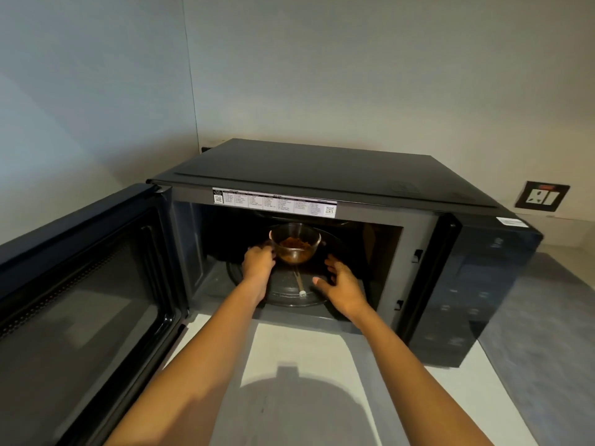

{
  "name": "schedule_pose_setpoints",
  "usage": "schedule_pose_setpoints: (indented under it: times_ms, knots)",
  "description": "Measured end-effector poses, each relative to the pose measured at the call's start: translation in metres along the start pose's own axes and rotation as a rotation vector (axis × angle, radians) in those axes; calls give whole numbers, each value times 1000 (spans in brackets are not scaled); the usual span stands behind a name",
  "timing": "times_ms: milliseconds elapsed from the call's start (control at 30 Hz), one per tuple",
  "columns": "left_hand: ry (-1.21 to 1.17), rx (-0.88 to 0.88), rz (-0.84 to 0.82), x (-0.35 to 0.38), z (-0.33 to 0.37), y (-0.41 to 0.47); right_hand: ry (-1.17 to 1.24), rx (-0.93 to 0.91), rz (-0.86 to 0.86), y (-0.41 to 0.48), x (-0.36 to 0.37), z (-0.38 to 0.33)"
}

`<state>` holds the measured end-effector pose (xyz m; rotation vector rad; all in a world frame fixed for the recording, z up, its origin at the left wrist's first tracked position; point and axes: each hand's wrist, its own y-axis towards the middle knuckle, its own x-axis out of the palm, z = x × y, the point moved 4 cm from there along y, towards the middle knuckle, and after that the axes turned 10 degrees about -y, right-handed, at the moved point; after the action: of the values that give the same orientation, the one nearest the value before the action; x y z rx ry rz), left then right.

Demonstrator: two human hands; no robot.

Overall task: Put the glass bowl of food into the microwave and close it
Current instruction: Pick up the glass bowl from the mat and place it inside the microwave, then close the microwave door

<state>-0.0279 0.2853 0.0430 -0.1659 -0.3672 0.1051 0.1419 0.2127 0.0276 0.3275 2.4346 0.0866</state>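
Note:
A small clear glass bowl [296, 244] with brown food in it stands inside the black microwave [322, 169], on the round turntable [286, 289]. My left hand [257, 263] is inside the cavity with its fingers against the bowl's left rim; whether they grip it is unclear. My right hand [341, 283] hovers just right of the bowl, fingers spread, a small gap from the glass. The microwave door [80, 284] is swung fully open to the left.
The microwave stands on a pale counter [289, 365] in a wall corner. A dark control panel [483, 284] fills the microwave's right front. A wall socket [542, 196] sits at the right, and a grey mat [547, 349] lies beside the microwave.

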Motion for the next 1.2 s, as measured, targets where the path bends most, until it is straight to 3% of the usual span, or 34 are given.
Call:
schedule_pose_setpoints:
  times_ms: [300, 467, 600, 767, 933, 1200]
  knots:
    - [252, 190, -7, -12, 23, -67, -216, -156, 101, -87, -11, 14]
    - [615, 446, 74, -31, 63, -111, -253, -126, 172, -130, -19, 24]
    - [994, 814, 173, -55, 102, -152, -295, -11, 201, -169, -22, 40]
    - [1229, 1076, 222, -88, 130, -196, -478, 107, 239, -216, -24, 57]
    - [1385, 1066, 343, -111, 152, -226, -597, 133, 177, -232, -26, 59]
    - [1480, 841, 537, -145, 180, -255, -642, 203, 69, -234, -23, 67]
